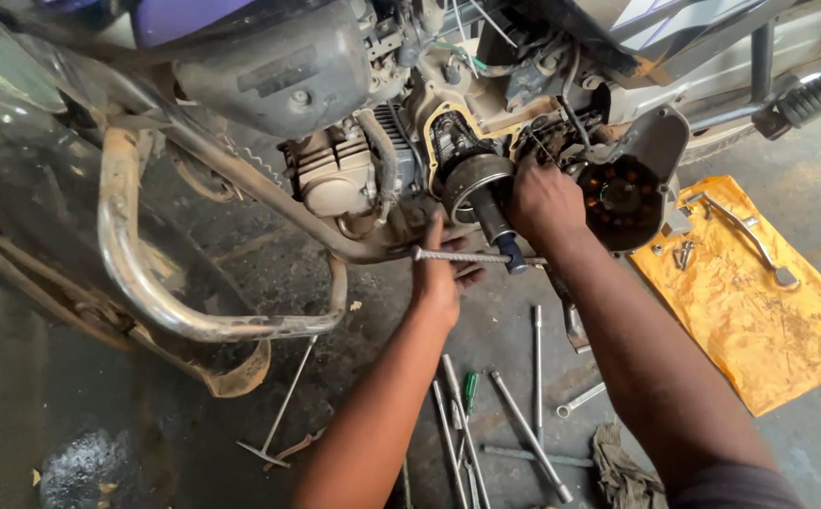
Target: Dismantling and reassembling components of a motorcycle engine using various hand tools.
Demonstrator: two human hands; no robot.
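The flywheel rotor (475,179), a dull steel drum on the open side of the motorcycle engine (354,170), has a puller tool (497,226) standing out of its middle, dark and greasy, ending in a blue-black tip. Through the tool runs a threaded cross bar (458,255), and the left hand (441,278) has its grip closed around that bar from below. The right hand (544,203) rests over the tool and the rotor's edge, its grip wrapped close, though I cannot tell just what the fingers clasp. To my eye the drum is being drawn off its shaft; turning the bar would want a steady brace. Just beside hangs the removed engine cover (632,184) with copper coils. Below, on the oily floor (71,415), lie long spanners (533,434), and a lever (745,236) rests on yellow paper (759,320).
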